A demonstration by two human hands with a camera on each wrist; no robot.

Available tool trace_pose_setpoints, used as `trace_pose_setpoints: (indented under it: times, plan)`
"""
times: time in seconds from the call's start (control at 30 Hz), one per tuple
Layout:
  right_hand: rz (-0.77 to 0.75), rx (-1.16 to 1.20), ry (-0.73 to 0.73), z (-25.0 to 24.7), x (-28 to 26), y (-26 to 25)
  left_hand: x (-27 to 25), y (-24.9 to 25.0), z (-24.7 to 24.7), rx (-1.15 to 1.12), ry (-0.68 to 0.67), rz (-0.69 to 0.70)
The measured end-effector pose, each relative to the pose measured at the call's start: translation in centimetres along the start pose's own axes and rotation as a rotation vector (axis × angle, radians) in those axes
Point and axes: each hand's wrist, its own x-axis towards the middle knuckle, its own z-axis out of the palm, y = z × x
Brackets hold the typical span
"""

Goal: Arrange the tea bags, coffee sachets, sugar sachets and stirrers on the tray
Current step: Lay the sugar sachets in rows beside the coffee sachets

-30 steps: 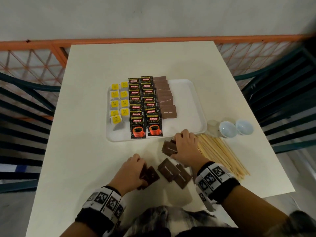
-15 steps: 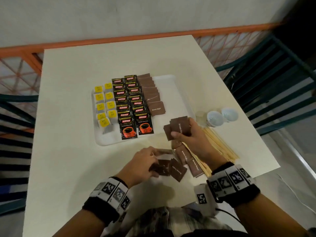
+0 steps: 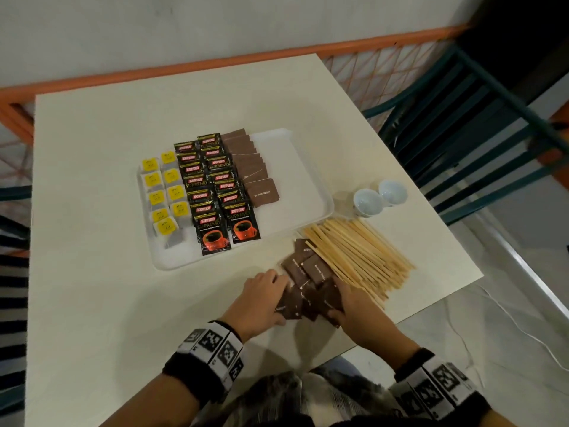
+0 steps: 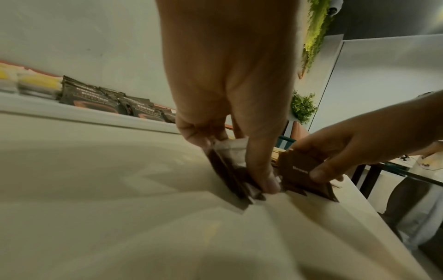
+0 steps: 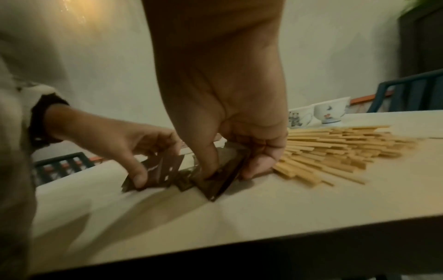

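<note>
table [image 3: 92, 303]: both grips pinch sugar sachets [image 3: 311, 272].

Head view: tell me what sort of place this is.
Probably a café or hotel refreshment area. A white tray holds rows of coffee sachets, beside loose stirrers and two small cups; slatted chairs stand at the table.

1. Head view: high above, facing forward and down over the cream rectangular table [image 3: 92, 186].
2. Wrist views: low, close, facing along each hand; both share the brown paper sugar sachets [image 4: 297, 166] [image 5: 215, 181].
</note>
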Motion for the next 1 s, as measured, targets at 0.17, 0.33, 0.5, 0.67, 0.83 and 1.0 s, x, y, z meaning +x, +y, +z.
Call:
trace_pose_setpoints:
  times: [0.17, 0.33, 0.5, 0.67, 0.83, 1.0]
  plan:
    - [-0.160, -0.143, 0.070, 0.9, 0.1, -1.3, -0.4, 0.1, 0.2, -0.184, 0.014, -0.030]
    - [-0.337, -0.153, 0.025, 1.0, 0.7, -2.5, -0.9, -0.2, 0.6, -0.021, 0.034, 0.144]
    - [-0.387, -0.008, -0.077, 0.7, 1.7, -3.7, -0.7, -0.3, 1.0, 0.112, -0.043, 0.181]
    - [-0.352, 0.188, -0.129, -1.3, 2.7, -3.9, -1.9, -1.0, 0.8, -0.184, 0.069, 0.112]
    - [-0.345, 0.492, -0.052, -4.4, 3.3, -4.8, -3.2, -1.7, -1.9, -0.798, 0.343, -0.090]
    - [-0.284, 0.921, -0.092, -7.0, 3.5, -6.9, -3.4, -1.8, -3.4, -1.122, 0.525, -0.228]
